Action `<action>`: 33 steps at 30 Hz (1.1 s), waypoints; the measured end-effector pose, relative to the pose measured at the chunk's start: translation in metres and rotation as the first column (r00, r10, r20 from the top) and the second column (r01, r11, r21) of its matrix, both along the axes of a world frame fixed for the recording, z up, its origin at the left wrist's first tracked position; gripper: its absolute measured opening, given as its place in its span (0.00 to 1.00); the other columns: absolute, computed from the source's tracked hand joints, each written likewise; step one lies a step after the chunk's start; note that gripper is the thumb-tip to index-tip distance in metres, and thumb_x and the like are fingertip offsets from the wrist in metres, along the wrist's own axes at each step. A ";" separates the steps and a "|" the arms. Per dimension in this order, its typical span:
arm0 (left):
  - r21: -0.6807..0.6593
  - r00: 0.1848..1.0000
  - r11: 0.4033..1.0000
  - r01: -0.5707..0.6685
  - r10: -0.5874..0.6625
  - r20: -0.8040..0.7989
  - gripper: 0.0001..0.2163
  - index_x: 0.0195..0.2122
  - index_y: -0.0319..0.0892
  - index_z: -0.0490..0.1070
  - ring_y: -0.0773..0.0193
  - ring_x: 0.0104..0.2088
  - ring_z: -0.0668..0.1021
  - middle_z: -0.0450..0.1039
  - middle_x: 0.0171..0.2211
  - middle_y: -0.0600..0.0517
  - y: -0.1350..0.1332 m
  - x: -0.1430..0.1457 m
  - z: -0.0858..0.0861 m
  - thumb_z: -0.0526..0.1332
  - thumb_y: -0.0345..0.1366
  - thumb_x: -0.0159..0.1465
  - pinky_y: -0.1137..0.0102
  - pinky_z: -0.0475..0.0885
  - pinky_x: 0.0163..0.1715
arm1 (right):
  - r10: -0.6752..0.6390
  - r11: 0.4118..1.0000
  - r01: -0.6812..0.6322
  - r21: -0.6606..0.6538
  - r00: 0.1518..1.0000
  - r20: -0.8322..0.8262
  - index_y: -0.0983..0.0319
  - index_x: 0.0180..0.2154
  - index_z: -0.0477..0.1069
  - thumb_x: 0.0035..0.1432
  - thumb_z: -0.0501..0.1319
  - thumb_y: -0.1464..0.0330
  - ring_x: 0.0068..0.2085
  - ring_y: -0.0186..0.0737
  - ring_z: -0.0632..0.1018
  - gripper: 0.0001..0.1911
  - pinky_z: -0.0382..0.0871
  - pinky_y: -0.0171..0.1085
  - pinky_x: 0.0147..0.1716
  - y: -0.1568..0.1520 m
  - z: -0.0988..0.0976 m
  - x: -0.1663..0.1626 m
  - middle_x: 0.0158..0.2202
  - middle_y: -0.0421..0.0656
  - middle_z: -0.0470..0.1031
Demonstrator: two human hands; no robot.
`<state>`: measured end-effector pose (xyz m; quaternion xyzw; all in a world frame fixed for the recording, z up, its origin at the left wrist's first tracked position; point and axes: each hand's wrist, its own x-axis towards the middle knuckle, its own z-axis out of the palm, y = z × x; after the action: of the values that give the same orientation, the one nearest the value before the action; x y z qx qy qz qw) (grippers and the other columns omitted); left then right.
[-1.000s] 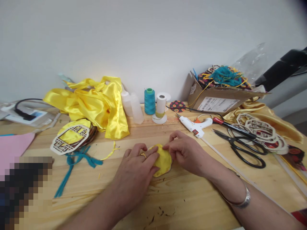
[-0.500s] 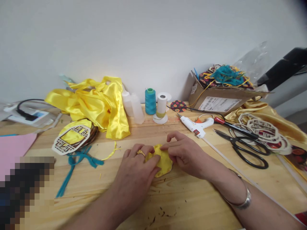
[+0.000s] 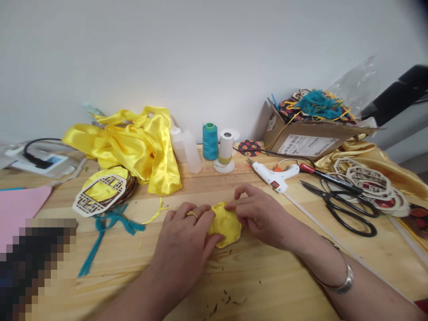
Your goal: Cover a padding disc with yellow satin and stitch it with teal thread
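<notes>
A small rounded piece covered in yellow satin fabric (image 3: 227,227) lies flat on the wooden tabletop between both hands, with a pale rim along its lower edge. My left hand (image 3: 185,236), a ring on one finger, grips its left side, thumb at the lower edge and fingertips bent over the upper left. From the other side, my right hand (image 3: 257,214) has its fingers curled in at the upper right edge, pressing on the fabric. What lies under the fingertips is hidden.
Behind the hands stand a teal thread cone (image 3: 210,141), a white spool (image 3: 227,147) and a squeeze bottle (image 3: 192,151). To the right lie a glue gun (image 3: 274,176), scissors (image 3: 337,203) and a cardboard box (image 3: 301,142). Yellow satin (image 3: 133,142), openwork frames (image 3: 100,196) and teal ribbon (image 3: 115,227) are left.
My left hand has drawn slightly left and its fingers have come back from the middle of the yellow piece, uncovering more of it. My right hand stays nearly in place.
</notes>
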<state>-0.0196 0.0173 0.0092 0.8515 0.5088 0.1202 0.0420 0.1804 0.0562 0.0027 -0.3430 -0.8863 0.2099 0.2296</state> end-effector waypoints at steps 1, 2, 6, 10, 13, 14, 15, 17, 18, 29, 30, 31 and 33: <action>0.004 1.000 1.000 -0.017 0.017 0.010 0.10 0.40 0.41 0.72 0.46 0.43 0.72 0.76 0.45 0.45 0.001 -0.001 0.000 0.63 0.37 0.58 0.49 0.70 0.41 | 0.006 1.000 -0.006 -0.002 1.000 -0.024 0.62 0.17 0.62 0.39 0.52 0.87 0.39 0.39 0.69 0.14 0.65 0.36 0.37 0.000 0.000 0.000 0.28 0.40 0.76; 0.022 0.999 0.999 -0.039 0.038 0.029 0.10 0.40 0.41 0.72 0.46 0.44 0.72 0.75 0.46 0.44 0.002 -0.002 0.000 0.63 0.38 0.58 0.49 0.69 0.42 | 0.008 1.000 -0.008 -0.002 0.999 -0.053 0.62 0.17 0.61 0.39 0.52 0.87 0.40 0.39 0.68 0.14 0.65 0.36 0.38 0.000 0.000 0.001 0.29 0.40 0.76; 0.130 0.980 0.983 -0.129 0.106 0.167 0.08 0.41 0.39 0.70 0.50 0.44 0.72 0.75 0.44 0.44 0.007 -0.008 0.002 0.56 0.33 0.62 0.53 0.69 0.44 | -0.039 0.999 0.039 -0.001 0.985 -0.167 0.62 0.16 0.60 0.41 0.52 0.86 0.41 0.40 0.68 0.14 0.65 0.39 0.40 0.000 0.003 0.002 0.31 0.41 0.77; 0.062 0.974 0.996 -0.059 0.044 0.221 0.08 0.38 0.42 0.72 0.55 0.40 0.73 0.77 0.37 0.50 0.010 -0.010 0.002 0.54 0.28 0.62 0.57 0.70 0.42 | -0.045 0.999 0.042 -0.024 0.984 -0.172 0.62 0.15 0.60 0.42 0.51 0.86 0.39 0.39 0.69 0.15 0.66 0.37 0.37 0.001 0.005 0.003 0.26 0.41 0.74; 0.030 0.968 0.998 0.047 -0.053 0.247 0.09 0.37 0.44 0.74 0.57 0.39 0.73 0.78 0.37 0.51 0.010 -0.008 -0.001 0.55 0.28 0.62 0.59 0.71 0.41 | -0.054 0.998 0.047 -0.050 0.989 -0.138 0.62 0.15 0.61 0.41 0.51 0.86 0.37 0.39 0.69 0.15 0.66 0.36 0.35 0.002 0.009 0.006 0.23 0.41 0.71; 0.028 0.966 0.997 0.077 -0.081 0.246 0.08 0.37 0.44 0.74 0.57 0.39 0.73 0.78 0.38 0.51 0.009 -0.007 -0.002 0.56 0.28 0.61 0.60 0.71 0.42 | -0.052 0.997 0.044 -0.065 0.990 -0.130 0.62 0.15 0.62 0.41 0.50 0.86 0.37 0.39 0.69 0.15 0.66 0.35 0.33 0.003 0.011 0.007 0.23 0.41 0.70; 0.028 0.965 0.994 0.101 -0.105 0.239 0.08 0.37 0.44 0.75 0.57 0.40 0.73 0.78 0.39 0.51 0.009 -0.006 -0.003 0.57 0.28 0.61 0.60 0.70 0.42 | -0.045 0.996 0.035 -0.084 0.991 -0.123 0.62 0.15 0.62 0.40 0.50 0.86 0.38 0.38 0.69 0.15 0.65 0.34 0.33 0.003 0.012 0.008 0.24 0.41 0.70; 0.031 0.969 0.992 0.122 -0.126 0.210 0.08 0.38 0.43 0.75 0.56 0.40 0.72 0.78 0.41 0.51 0.008 -0.006 -0.005 0.59 0.29 0.60 0.59 0.70 0.43 | -0.009 0.994 -0.004 -0.113 0.993 -0.114 0.62 0.15 0.63 0.40 0.50 0.86 0.39 0.38 0.70 0.15 0.65 0.34 0.33 0.004 0.014 0.010 0.24 0.41 0.69; 0.033 0.973 0.992 0.125 -0.129 0.192 0.08 0.38 0.43 0.75 0.55 0.41 0.72 0.77 0.42 0.50 0.008 -0.006 -0.005 0.59 0.29 0.60 0.58 0.70 0.43 | 0.016 0.993 -0.029 -0.118 0.994 -0.109 0.62 0.15 0.63 0.40 0.50 0.86 0.39 0.38 0.70 0.15 0.65 0.34 0.34 0.004 0.015 0.011 0.24 0.40 0.68; -0.020 0.987 0.992 0.121 -0.118 0.107 0.07 0.38 0.43 0.76 0.52 0.43 0.70 0.77 0.44 0.50 0.010 -0.007 -0.005 0.61 0.33 0.59 0.56 0.69 0.44 | 0.104 0.977 -0.096 -0.191 0.994 0.032 0.62 0.15 0.64 0.38 0.50 0.86 0.40 0.36 0.72 0.15 0.65 0.33 0.34 0.004 0.021 0.021 0.28 0.39 0.66; -0.026 0.988 0.992 0.120 -0.117 0.104 0.07 0.38 0.43 0.76 0.53 0.43 0.70 0.77 0.45 0.50 0.010 -0.007 -0.005 0.61 0.33 0.59 0.56 0.69 0.44 | 0.099 0.976 -0.090 -0.197 0.994 0.034 0.62 0.15 0.64 0.38 0.49 0.86 0.40 0.36 0.72 0.15 0.65 0.32 0.34 0.004 0.021 0.022 0.28 0.39 0.66; -0.029 0.988 0.993 0.117 -0.114 0.103 0.07 0.38 0.44 0.76 0.53 0.43 0.70 0.77 0.45 0.50 0.009 -0.007 -0.004 0.61 0.33 0.59 0.56 0.69 0.44 | 0.093 0.976 -0.084 -0.200 0.995 0.034 0.63 0.15 0.63 0.38 0.49 0.87 0.40 0.36 0.72 0.15 0.65 0.32 0.33 0.004 0.021 0.023 0.28 0.39 0.66; -0.032 0.988 0.993 0.118 -0.114 0.106 0.07 0.38 0.44 0.76 0.53 0.43 0.70 0.77 0.44 0.50 0.008 -0.006 -0.004 0.61 0.32 0.59 0.56 0.69 0.45 | 0.073 0.979 -0.069 -0.193 0.997 0.015 0.62 0.15 0.63 0.37 0.48 0.87 0.40 0.36 0.72 0.16 0.66 0.32 0.34 0.004 0.021 0.023 0.27 0.39 0.67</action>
<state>-0.0255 0.0258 0.0057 0.8712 0.4578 0.1520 0.0916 0.2037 0.0605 0.0236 -0.3341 -0.8761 0.2987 0.1779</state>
